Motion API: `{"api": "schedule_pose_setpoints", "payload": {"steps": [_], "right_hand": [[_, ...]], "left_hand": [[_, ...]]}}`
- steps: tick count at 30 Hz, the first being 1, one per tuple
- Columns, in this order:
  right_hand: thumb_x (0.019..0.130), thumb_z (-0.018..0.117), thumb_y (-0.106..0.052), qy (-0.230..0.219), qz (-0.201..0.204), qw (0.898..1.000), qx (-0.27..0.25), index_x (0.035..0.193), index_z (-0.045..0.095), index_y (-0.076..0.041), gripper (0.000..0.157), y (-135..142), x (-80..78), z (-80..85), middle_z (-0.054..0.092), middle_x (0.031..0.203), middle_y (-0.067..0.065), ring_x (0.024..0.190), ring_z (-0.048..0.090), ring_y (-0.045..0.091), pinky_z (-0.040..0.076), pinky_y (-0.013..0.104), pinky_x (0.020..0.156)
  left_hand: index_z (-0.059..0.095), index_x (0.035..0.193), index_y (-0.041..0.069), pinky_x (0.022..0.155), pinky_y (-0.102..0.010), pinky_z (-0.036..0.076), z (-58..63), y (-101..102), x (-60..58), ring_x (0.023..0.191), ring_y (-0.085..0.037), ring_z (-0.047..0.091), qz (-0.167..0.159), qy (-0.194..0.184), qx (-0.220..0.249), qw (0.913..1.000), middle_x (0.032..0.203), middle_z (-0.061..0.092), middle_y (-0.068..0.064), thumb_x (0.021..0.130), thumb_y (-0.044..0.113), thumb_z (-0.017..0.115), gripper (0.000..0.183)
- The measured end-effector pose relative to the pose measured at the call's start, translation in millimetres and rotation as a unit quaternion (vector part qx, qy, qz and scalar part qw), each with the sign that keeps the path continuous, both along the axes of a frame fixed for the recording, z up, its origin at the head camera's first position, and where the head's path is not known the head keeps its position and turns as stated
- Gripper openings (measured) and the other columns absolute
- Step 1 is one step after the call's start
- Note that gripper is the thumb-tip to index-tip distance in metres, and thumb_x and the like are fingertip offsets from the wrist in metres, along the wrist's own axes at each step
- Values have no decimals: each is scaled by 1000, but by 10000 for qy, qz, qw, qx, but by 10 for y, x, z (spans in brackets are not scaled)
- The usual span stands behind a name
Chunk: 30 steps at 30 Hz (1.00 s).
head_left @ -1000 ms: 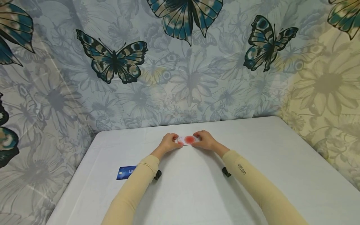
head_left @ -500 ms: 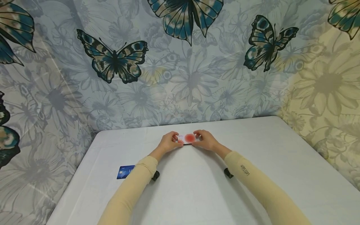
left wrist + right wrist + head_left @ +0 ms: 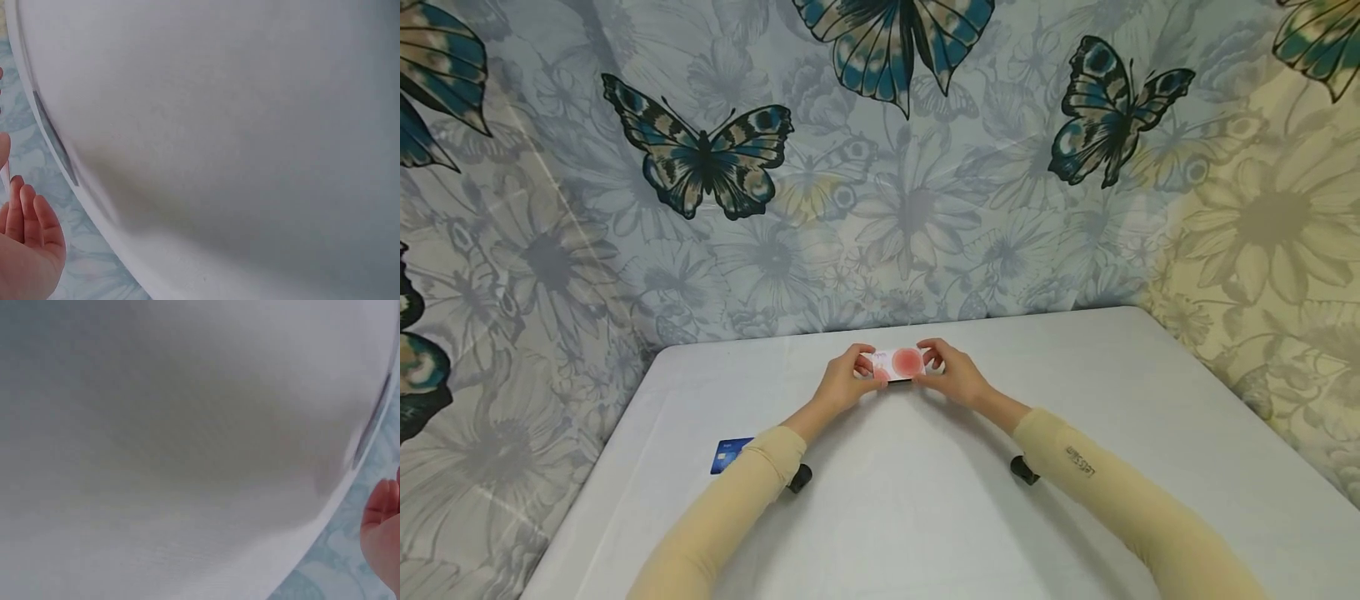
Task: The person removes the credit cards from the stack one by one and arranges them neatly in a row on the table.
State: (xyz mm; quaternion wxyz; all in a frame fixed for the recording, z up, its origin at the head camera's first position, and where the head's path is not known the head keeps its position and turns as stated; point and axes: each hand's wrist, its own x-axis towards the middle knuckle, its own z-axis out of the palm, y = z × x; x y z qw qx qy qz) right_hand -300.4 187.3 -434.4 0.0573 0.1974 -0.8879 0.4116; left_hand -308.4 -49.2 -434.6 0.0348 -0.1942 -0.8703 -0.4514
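Observation:
Near the far side of the table, a small white card (image 3: 887,360) with a large red circle is held by both hands in the head view. My left hand (image 3: 842,382) pinches its left end, and my right hand (image 3: 957,377) pinches its right end. The card leans up toward me. Just under its lower edge shows a dark strip (image 3: 900,382); a flat dark grey strip (image 3: 56,139) also lies by the table edge in the left wrist view. Whether these are the same thing I cannot tell. The wrist views show only part of each hand.
A blue bank card (image 3: 727,455) lies on the white table (image 3: 917,500) at the left, partly hidden behind the left sleeve (image 3: 730,500). Beyond the table hangs a butterfly-patterned cloth (image 3: 917,208). Dark wrist cameras (image 3: 1024,470) sit under both forearms.
The card has risen slightly and tilted more upright, and the dark strip beneath it has come into sight. Both forearms have spread outward, the left sleeve covering more of the blue bank card.

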Motion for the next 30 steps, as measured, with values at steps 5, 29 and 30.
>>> {"api": "schedule_pose_setpoints", "payload": {"steps": [5, 29, 30], "right_hand": [[81, 78, -8, 295, 8, 9992, -251, 130, 53, -3, 55, -17, 112, 49, 63, 104, 9, 90, 54, 26, 44, 28, 68], [80, 80, -8, -14, 155, 9975, -682, 129, 54, -8, 56, -113, 649, 131, 63, 101, 2, 92, 53, 22, 49, 38, 74], [80, 81, -8, -2, 165, 9975, -691, 129, 54, -9, 56, -117, 671, 131, 63, 100, 1, 91, 53, 22, 49, 37, 73]], "left_hand": [[57, 124, 4, 73, -28, 48, 61, -36, 103, 87, -21, 59, -49, 170, 232, 9996, 89, 61, -4, 78, 12, 83, 53], [58, 125, 5, 75, -39, 53, 125, -246, 623, 82, -19, 60, -260, 448, 460, 9976, 87, 64, -5, 75, 10, 85, 57], [58, 125, 5, 75, -39, 53, 124, -255, 646, 82, -19, 60, -255, 427, 458, 9977, 87, 64, -4, 75, 10, 85, 57]]}}
